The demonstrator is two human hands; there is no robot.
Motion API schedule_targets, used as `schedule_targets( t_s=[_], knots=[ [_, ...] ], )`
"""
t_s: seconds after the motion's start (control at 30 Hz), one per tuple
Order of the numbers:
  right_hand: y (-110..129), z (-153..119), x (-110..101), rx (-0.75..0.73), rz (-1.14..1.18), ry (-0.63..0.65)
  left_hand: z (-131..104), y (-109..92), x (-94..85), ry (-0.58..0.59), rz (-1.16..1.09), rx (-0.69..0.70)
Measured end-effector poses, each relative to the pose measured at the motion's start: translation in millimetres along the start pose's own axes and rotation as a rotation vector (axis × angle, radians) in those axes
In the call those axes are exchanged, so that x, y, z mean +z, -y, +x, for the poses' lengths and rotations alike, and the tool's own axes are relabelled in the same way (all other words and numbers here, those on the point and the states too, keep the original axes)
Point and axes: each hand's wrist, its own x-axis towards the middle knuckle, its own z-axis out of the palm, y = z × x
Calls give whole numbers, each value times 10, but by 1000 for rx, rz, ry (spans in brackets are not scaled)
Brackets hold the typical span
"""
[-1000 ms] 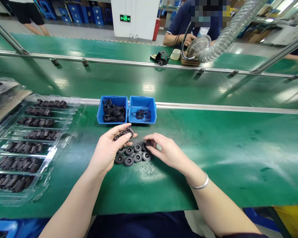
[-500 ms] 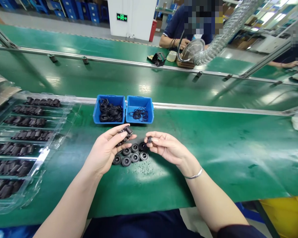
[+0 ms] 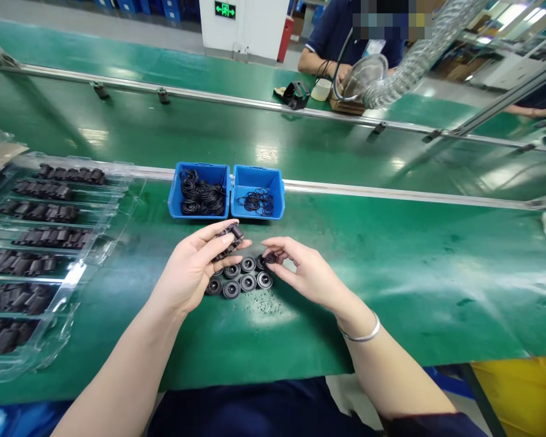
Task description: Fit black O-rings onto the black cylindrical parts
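Observation:
My left hand [image 3: 188, 261] is closed around a cluster of small black ribbed cylindrical parts [image 3: 230, 240], held above the bench with the thumb across them. My right hand [image 3: 298, 264] is at the back right of a group of round black ring-shaped parts [image 3: 248, 282]. Its thumb and fingertips close on a small black part [image 3: 270, 258] at one of these rings; whether it sits inside the ring is hard to make out. Several rings stand in two rows on the green bench, each with a hole in its middle. My left fingers partly hide the back-left ones.
Behind my hands stand a blue bin [image 3: 175, 200] of black rubber-like rings and a second blue bin [image 3: 279, 194] with fewer. A clear plastic tray [image 3: 79, 267] of black parts lies left. Dark crumbs dot the green bench [image 3: 391, 273]. Across the rail, a person [image 3: 321, 54] works.
My right hand has lowered the small black part onto the back-right ring and turned palm down. My left hand keeps its cluster. The whole view has shifted slightly.

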Motion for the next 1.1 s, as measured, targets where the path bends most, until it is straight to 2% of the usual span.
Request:
schedule_targets(
  t_s=[0.13, 0.37, 0.67, 0.87, 1.1],
  knots=[
    [15, 4, 28, -52, -126, -2, 0, -6, 1, 2, 10, 2],
    [8, 24, 59, -132, -219, -7, 8, -1, -4, 13, 7, 4],
    [22, 35, 53, -124, -223, 0, 5, -12, 2, 33, -33, -25],
    [28, 44, 53, -104, -203, -22, 8, -1, 9, 70, -80, 31],
    [-14, 44, 41, -90, -228, -53, -16, -65, 75, 29, -143, -26]
  ],
)
